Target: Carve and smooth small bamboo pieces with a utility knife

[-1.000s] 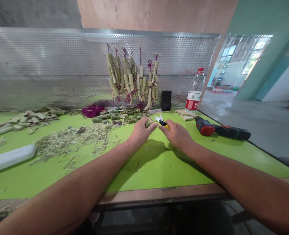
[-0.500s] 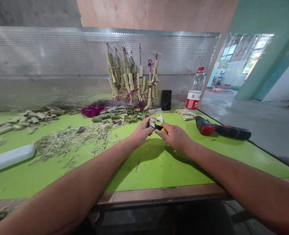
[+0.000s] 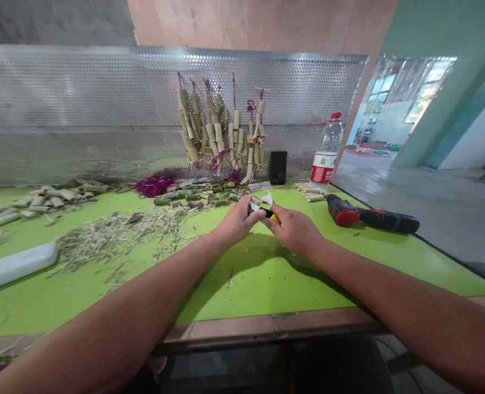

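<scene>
Over the middle of the green tabletop (image 3: 242,295), my left hand (image 3: 239,220) is closed around a short piece of bamboo (image 3: 256,201), most of it hidden by the fingers. My right hand (image 3: 295,227) grips a utility knife (image 3: 270,214) with a black and yellow handle. Its blade lies against the bamboo, and my left thumb rests near the knife's black front end. A small white scrap (image 3: 267,198) lies just behind the hands. Cut bamboo pieces (image 3: 209,191) are spread farther back.
Bamboo shavings (image 3: 123,232) and a white case (image 3: 18,265) are on the left, with a bamboo pile (image 3: 56,197) behind. Purple string (image 3: 154,185) and hanging bamboo strings (image 3: 218,128) are by the perforated metal panel (image 3: 82,115). A phone (image 3: 278,167), bottle (image 3: 327,150) and cordless drill (image 3: 371,216) stand or lie rightward.
My left thumb has shifted right, onto or beside the knife's black front end. The blade has turned slightly against the bamboo; both hands keep their hold.
</scene>
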Action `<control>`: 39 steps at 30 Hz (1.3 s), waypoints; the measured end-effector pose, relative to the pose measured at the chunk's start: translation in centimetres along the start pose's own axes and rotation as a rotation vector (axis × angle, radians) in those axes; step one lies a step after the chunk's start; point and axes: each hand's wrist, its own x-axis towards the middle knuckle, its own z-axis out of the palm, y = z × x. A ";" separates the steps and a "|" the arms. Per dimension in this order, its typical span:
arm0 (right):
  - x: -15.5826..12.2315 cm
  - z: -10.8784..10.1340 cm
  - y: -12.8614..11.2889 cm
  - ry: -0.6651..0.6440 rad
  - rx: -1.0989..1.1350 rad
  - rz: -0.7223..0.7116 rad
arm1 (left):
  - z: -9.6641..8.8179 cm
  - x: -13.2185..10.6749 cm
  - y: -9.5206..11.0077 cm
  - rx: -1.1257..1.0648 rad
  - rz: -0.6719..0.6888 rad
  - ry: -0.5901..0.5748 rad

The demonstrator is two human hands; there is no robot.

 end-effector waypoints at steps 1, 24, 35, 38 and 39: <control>0.0 -0.1 -0.1 0.000 -0.012 0.008 | 0.0 0.0 0.0 0.009 0.000 0.006; 0.5 -0.2 0.7 0.107 0.020 0.101 | 0.7 -0.1 0.2 -0.175 -0.155 0.118; 0.1 0.0 0.2 0.007 0.007 -0.020 | 0.6 -0.2 0.2 -0.302 -0.113 -0.014; 0.1 0.0 0.2 -0.003 -0.002 -0.008 | 0.4 -0.3 0.4 -0.239 -0.037 -0.027; 0.1 0.0 0.1 -0.004 -0.006 -0.006 | 0.3 -0.3 0.4 -0.196 -0.020 -0.019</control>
